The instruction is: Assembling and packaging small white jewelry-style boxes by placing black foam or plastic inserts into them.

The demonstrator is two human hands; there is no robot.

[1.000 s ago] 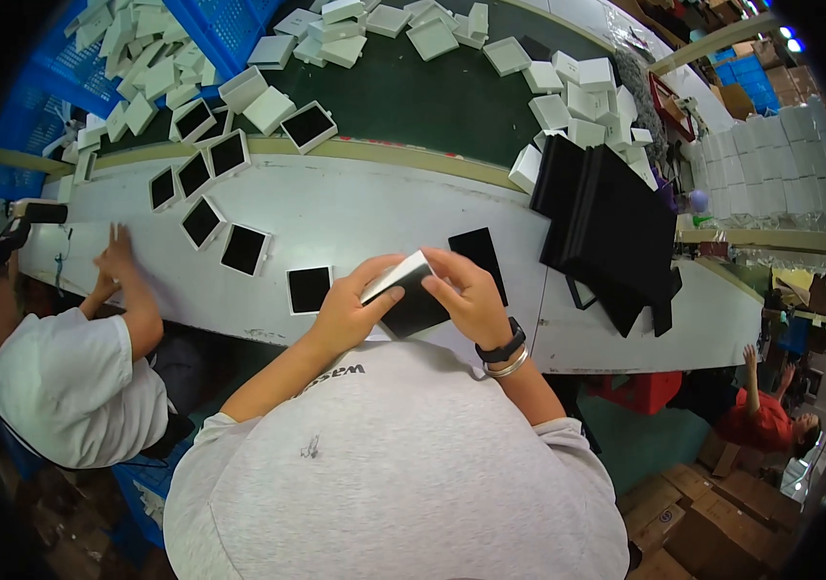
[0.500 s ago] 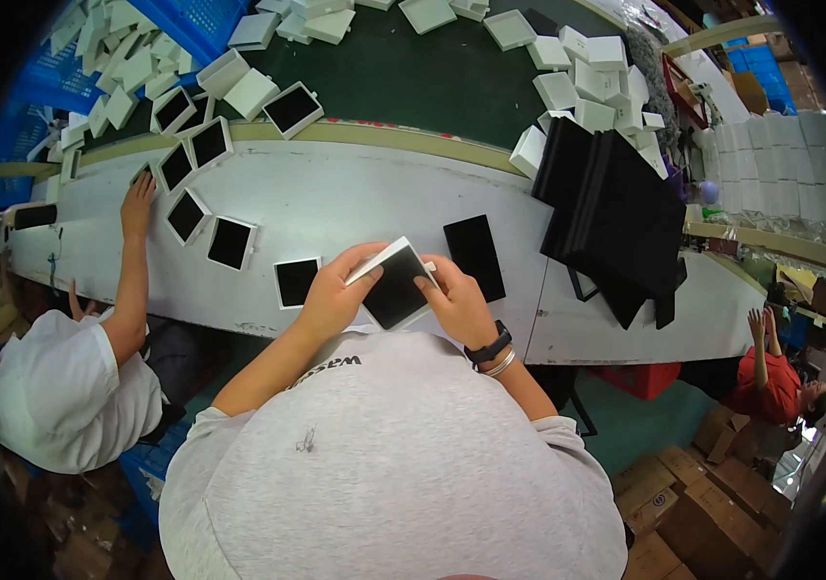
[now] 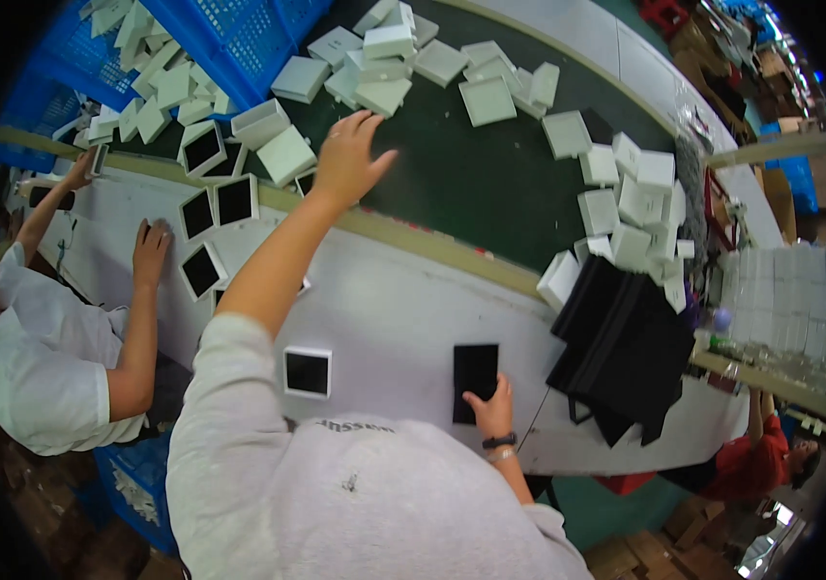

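Note:
My left hand (image 3: 350,159) reaches over the dark green belt (image 3: 442,184), fingers stretched out and nothing seen in it. Just past its fingertips lies a white box (image 3: 382,95) at the edge of a pile. My right hand (image 3: 493,406) is on the grey-white table, its thumb over a flat black rectangular sheet (image 3: 476,362) and its fingers along the right edge. A shallow white open box (image 3: 308,373) with a black inside lies on the table between my arms. My left forearm partly hides other open boxes behind it.
Several black-lined boxes (image 3: 236,200) lie at the left, near a co-worker's hand (image 3: 150,251). Blue crates (image 3: 239,48) stand at the far left. More white boxes (image 3: 640,203) are heaped at the right. A stack of black sheets (image 3: 621,338) sits on the table's right.
My hands have parted, and the black-lined white box they held is no longer in them. The left went out over the belt, the right onto the black sheet. The whole view has shifted.

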